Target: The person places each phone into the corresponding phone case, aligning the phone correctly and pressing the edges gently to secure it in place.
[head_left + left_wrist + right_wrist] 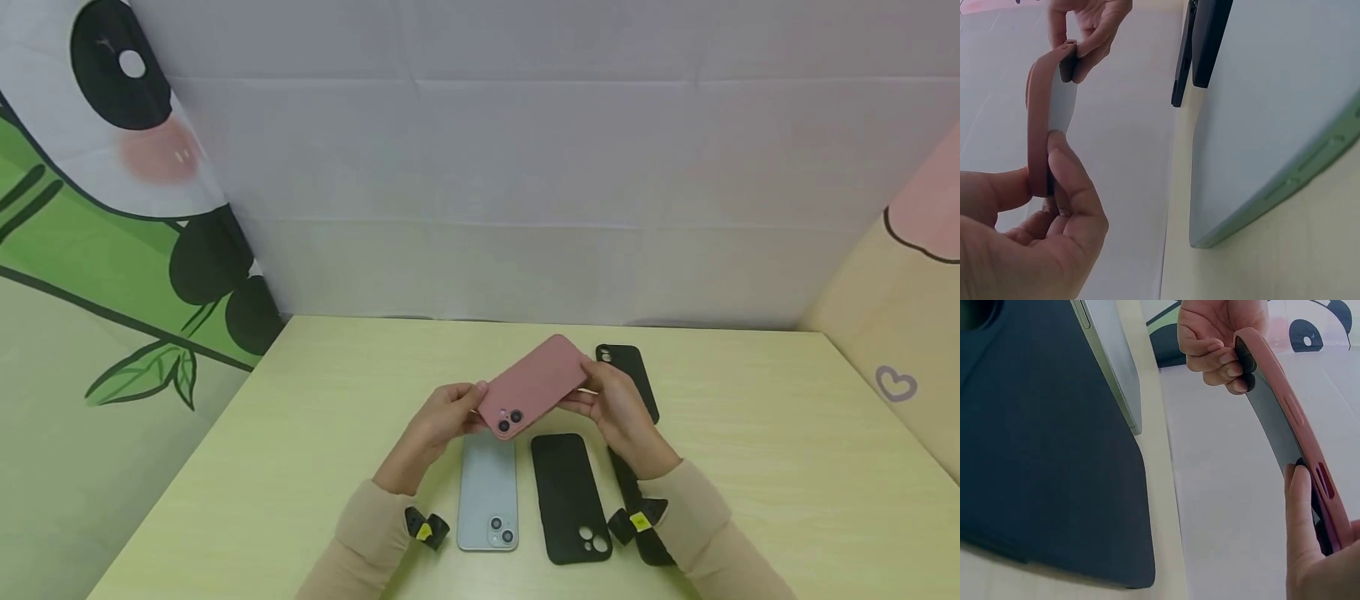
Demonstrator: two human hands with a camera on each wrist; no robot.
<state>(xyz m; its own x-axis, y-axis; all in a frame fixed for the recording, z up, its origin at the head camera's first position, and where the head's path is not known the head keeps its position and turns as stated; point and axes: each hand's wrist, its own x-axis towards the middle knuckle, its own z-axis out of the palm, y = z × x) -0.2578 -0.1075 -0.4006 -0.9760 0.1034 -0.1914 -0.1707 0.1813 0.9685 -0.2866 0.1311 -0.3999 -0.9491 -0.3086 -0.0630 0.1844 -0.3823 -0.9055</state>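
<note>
A phone in a pink case [534,383] is held tilted above the table, its back and two camera lenses facing up in the head view. My left hand [450,408] pinches its lower left end near the lenses, thumb on the back and fingers underneath. At the upper right end, my right hand [617,408] grips the edge between thumb and fingers. In the right wrist view, the pink case [1300,415] curves around a greyish flat face. A pale blue phone [487,492] lies back up on the table below, beside a black phone case [572,500].
Another black phone case [636,379] lies farther back, partly behind my right hand. A further black piece [624,475] runs beneath my right wrist, mostly covered. The pale wooden table [337,417] meets a white cloth wall [487,167] at its back edge.
</note>
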